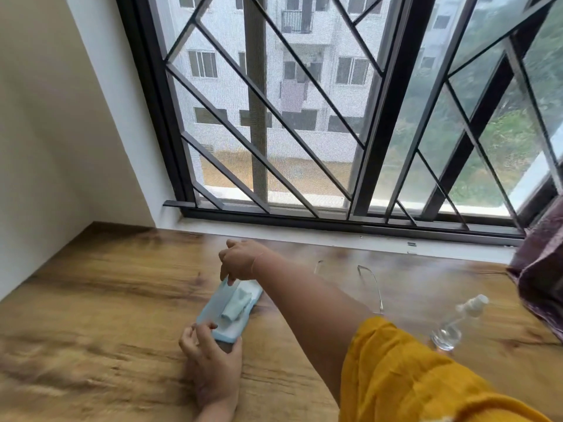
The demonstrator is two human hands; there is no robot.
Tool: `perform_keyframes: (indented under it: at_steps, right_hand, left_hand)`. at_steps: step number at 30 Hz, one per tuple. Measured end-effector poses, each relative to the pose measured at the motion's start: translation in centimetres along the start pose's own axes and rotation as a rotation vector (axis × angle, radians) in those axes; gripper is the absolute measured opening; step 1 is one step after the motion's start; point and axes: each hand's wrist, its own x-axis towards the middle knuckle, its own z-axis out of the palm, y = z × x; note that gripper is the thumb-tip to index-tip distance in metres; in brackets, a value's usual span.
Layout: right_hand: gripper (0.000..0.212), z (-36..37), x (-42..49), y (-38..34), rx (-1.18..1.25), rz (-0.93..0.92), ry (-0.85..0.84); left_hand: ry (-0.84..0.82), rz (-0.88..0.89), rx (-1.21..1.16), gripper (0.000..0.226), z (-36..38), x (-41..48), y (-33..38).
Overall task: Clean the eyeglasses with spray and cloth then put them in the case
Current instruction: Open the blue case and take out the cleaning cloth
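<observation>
A light blue glasses case lies open on the wooden table, with a folded pale cloth inside it. My left hand grips the near end of the case. My right hand reaches across and pinches the far end of its raised lid. The thin-framed eyeglasses lie on the table to the right, partly hidden behind my right forearm. A clear spray bottle with a white nozzle stands further right.
A barred window runs along the far edge of the table. A white wall closes off the left side. A dark purple curtain hangs at the right edge, close to the bottle.
</observation>
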Motion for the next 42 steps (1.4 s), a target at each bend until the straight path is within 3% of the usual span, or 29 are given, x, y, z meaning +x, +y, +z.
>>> perform_keyframes:
  at_steps: [4, 7, 9, 12, 13, 16, 19, 23, 25, 31, 35, 42]
  right_hand:
    - [0.034, 2.4, -0.3, 0.0, 0.101, 0.004, 0.175]
    - [0.063, 5.5, -1.2, -0.4, 0.209, 0.109, 0.32]
    - [0.076, 7.1, -2.4, -1.2, 0.452, 0.276, 0.528]
    - [0.052, 9.8, -4.5, -4.4, 0.755, 0.669, 1.026]
    - [0.041, 10.8, -5.2, -5.8, 0.829, 0.783, 1.095]
    - [0.017, 13.3, -6.3, -9.4, 1.033, 0.875, 1.053]
    - [0.026, 12.3, -6.2, -9.5, 1.099, 0.794, 0.938]
    - [0.02, 9.4, -5.1, -8.4, 0.816, 0.71, 0.698]
    - [0.019, 8.8, -4.4, -8.3, 0.608, 0.656, 0.64]
    - [0.017, 8.5, -3.8, -8.9, 0.343, 0.573, 0.485]
    - [0.021, 9.2, -3.4, -8.9, 0.36, 0.586, 0.449]
    - [0.015, 9.5, -3.2, -8.6, 0.412, 0.597, 0.534]
  left_hand:
    - [-0.01, 0.009, -0.009, 0.072, 0.1, 0.2, -0.3]
    - [-0.003, 0.023, -0.009, 0.077, 0.3, 0.3, -0.5]
    - [-0.006, 0.034, -0.004, 0.079, 0.4, 0.4, -0.7]
    - [-0.013, 0.051, 0.013, 0.079, 0.5, 0.3, -0.9]
    - [-0.017, 0.053, 0.013, 0.08, 0.5, 0.3, -0.9]
    - [-0.022, 0.054, 0.003, 0.082, 0.6, 0.3, -0.8]
    - [-0.022, 0.059, 0.016, 0.078, 0.5, 0.3, -0.8]
    - [-0.024, -0.002, -0.019, 0.08, 0.1, 0.1, -0.2]
    - [-0.021, -0.022, -0.034, 0.08, 0.0, 0.2, 0.0]
    - [-0.041, 0.011, -0.025, 0.079, 0.1, 0.2, -0.5]
    - [-0.036, 0.024, -0.023, 0.075, 0.2, 0.2, -0.6]
    - [-0.041, 0.02, -0.019, 0.076, 0.4, 0.3, -0.7]
